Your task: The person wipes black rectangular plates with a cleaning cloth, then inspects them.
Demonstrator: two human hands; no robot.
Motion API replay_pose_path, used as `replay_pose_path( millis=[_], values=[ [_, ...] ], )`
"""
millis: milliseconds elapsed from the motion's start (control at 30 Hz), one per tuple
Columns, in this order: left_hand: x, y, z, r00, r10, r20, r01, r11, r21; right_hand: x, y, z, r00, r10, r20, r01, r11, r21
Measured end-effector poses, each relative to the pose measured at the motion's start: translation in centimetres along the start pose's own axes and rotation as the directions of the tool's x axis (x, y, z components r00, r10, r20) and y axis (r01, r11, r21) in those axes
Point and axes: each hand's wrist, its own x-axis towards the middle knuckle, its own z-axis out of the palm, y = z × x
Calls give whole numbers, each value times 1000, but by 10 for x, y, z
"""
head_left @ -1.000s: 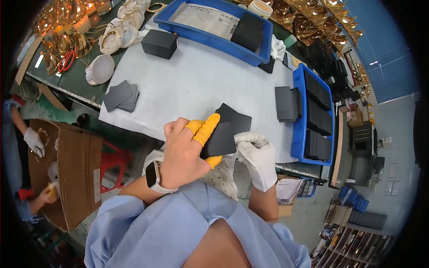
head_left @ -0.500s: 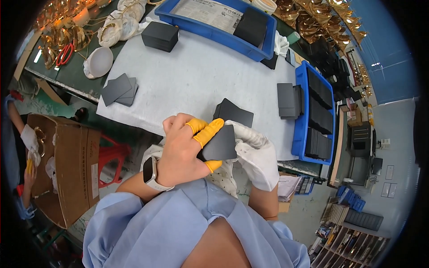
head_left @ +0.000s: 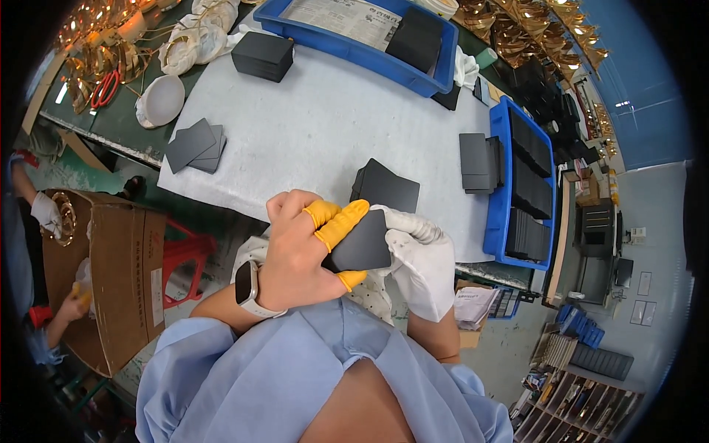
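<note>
Close over my lap, at the near edge of the bench [head_left: 317, 125], I hold both hands together around a flat black card [head_left: 360, 249]. My left hand [head_left: 299, 255], bare but for yellow rubber finger cots, curls over the card's left side with the thumb beneath it. My right hand [head_left: 422, 260], in a white cloth glove, grips the card's right edge from the side. Just beyond my fingers a small stack of black cards [head_left: 386, 188] lies on the white bench cover. Farther right sits another dark stack [head_left: 476, 162], touching a blue tray [head_left: 499, 196] filled with matte black pieces. Grey cards [head_left: 195, 145] fan out at the bench's left edge.
</note>
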Motion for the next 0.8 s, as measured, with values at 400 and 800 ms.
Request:
replay_pose_path(
  millis=[400,800],
  values=[
    [-3,4,-2,999,30,44,-32,998,48,6,4,11,989,-71,-127,73,997,10],
    [3,5,-9,998,-17,60,18,1000,-1,12,8,-21,946,-313,89,298,943,148]
  ],
)
